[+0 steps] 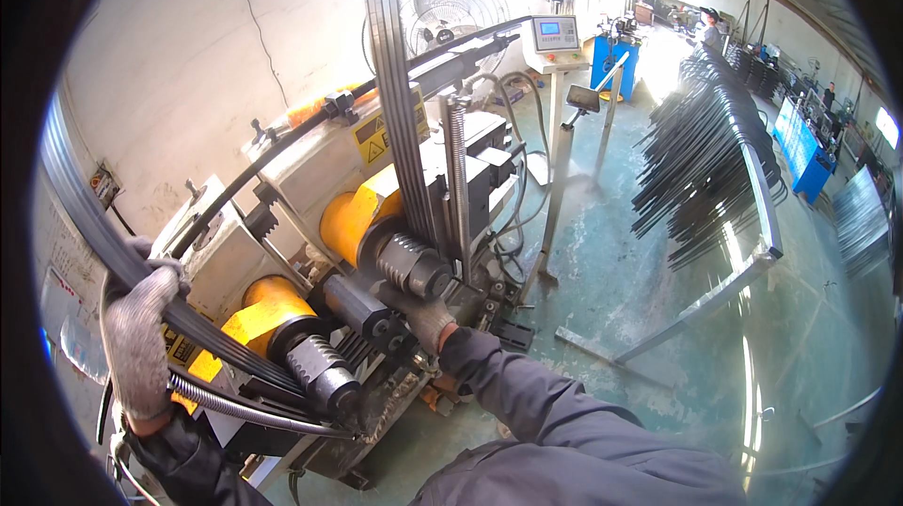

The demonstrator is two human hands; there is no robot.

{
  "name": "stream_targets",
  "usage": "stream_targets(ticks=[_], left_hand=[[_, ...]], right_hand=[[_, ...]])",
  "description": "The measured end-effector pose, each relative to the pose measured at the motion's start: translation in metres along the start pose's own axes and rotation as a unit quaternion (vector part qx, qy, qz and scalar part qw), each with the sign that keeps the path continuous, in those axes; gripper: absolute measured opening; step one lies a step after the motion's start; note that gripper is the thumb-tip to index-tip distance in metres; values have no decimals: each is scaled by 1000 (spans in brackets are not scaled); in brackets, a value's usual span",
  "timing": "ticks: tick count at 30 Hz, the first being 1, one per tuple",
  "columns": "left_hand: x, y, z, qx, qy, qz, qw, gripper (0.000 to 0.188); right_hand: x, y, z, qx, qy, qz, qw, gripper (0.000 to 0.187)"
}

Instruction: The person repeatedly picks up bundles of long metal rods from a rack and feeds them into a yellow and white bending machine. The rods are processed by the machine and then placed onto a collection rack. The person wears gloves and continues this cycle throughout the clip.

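My left hand (141,341), in a grey knit glove, is closed round a bundle of long dark metal strips (226,341). The bundle curves from the upper left down to a grooved steel roller (323,370) beside a yellow guard (259,318). My right hand (425,316), also gloved, reaches in between a dark hexagonal block (356,307) and a second grooved roller (412,263). Its fingers are blurred and partly hidden there, so any hold cannot be made out. A second bundle of dark strips (400,83) rises steeply behind that roller, next to an upright coil spring (458,186).
A control box (553,33) with a small screen stands on a post beyond the machine. To the right, many dark bent rods (701,144) hang on a metal rack (696,308). A large fan (456,22) is at the back. A person (710,31) stands far off.
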State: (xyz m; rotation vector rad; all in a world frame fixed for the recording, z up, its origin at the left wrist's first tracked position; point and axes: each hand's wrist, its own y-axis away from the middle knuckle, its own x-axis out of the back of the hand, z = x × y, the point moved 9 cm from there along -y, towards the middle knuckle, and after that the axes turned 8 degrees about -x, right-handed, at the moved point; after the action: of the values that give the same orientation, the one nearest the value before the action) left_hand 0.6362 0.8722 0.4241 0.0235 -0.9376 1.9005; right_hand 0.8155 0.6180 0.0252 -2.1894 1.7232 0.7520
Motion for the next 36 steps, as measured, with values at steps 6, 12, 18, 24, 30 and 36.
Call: stream_targets(ticks=[6,12,18,24,30,36], left_hand=[[-2,2,-10,26,55,31,998,40],[2,0,-14,20,58,34,998,39],[2,1,-10,17,31,41,999,36],[1,1,-11,22,47,47,998,36],[0,2,-12,24,59,37,997,35],[-2,3,-12,25,87,41,995,39]], right_hand=[[0,5,1,-1,-3,-23,1000,37],[0,0,-8,97,120,-8,988,35],[-2,7,-11,38,70,-12,997,36],[-5,11,-9,-6,41,-5,999,35],[-5,11,-7,-7,18,-9,1000,36],[-6,13,-5,-34,-7,16,999,39]])
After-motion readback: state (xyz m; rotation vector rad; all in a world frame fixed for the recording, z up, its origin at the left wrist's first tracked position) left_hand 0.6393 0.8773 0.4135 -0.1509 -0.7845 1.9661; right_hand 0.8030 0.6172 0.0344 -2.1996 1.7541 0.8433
